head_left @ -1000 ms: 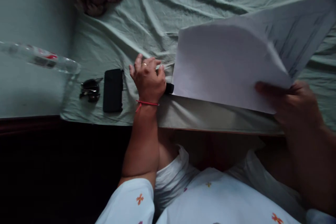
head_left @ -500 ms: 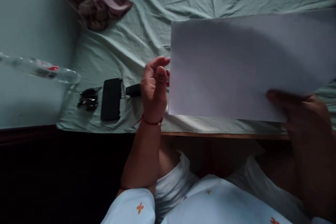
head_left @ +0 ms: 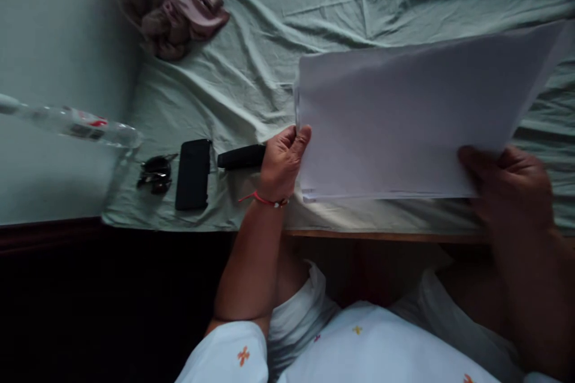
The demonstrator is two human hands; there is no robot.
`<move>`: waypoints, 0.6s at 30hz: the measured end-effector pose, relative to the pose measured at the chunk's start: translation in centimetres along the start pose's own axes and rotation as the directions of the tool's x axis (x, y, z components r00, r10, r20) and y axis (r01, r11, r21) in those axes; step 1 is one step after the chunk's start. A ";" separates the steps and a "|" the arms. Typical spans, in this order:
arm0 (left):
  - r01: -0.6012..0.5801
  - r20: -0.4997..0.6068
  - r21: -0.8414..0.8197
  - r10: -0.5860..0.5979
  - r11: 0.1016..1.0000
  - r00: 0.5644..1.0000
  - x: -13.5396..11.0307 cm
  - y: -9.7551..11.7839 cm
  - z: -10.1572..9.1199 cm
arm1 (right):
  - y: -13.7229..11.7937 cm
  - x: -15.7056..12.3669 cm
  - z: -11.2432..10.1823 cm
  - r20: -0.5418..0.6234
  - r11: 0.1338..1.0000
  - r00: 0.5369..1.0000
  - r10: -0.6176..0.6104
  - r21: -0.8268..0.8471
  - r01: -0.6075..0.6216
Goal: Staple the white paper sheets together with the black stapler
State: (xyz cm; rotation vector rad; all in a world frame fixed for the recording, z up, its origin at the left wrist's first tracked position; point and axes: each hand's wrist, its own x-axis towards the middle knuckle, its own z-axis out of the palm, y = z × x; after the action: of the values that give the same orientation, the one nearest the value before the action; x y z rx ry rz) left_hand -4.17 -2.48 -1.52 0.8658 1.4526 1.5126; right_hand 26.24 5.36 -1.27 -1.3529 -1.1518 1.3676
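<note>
A stack of white paper sheets [head_left: 395, 114] is held up over the cloth-covered table, its right side bent upward. My left hand [head_left: 285, 155] grips the stack's left edge, thumb on top and fingers underneath. At the lower right, my right hand [head_left: 512, 182] pinches the stack with its thumb across the top sheet; it is dark and a little blurred, and its other fingers are mostly hidden. Edges of several sheets show slightly out of line at the left. Beside my left hand lies a black elongated object [head_left: 240, 157], partly covered by that hand.
Left of the black object lie a black phone [head_left: 193, 175] and a dark folded pair of glasses or similar item [head_left: 155, 173]. A clear plastic bottle [head_left: 85, 125] is at the far left by the wall. Crumpled pink cloth [head_left: 188, 15] sits at the back left of the green tablecloth [head_left: 251, 72].
My left hand has closed on the paper's left edge, its fingers having been loosely apart before. The paper's right side has tilted up, and my right hand has shifted slightly left.
</note>
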 end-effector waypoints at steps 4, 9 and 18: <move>0.156 0.143 0.019 -0.157 0.988 0.977 -0.2 0.0 -0.3 | 0.3 0.3 -0.3 -0.044 0.999 0.998 -0.043 -0.034 0.042; 0.158 0.029 0.063 -0.160 0.985 0.987 -0.4 0.2 -0.6 | 0.2 0.3 -0.1 -0.056 0.998 0.997 -0.051 -0.041 0.048; 0.236 0.173 0.090 -0.249 0.968 0.953 -0.7 1.4 -1.0 | -0.4 0.7 0.0 -0.067 0.993 0.991 -0.115 0.018 0.116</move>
State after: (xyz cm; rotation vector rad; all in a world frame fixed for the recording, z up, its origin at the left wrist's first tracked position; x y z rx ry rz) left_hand -4.96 -3.48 -0.20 0.8111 1.4241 1.1760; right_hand 26.25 6.12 -1.03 -1.2863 -1.1501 1.2408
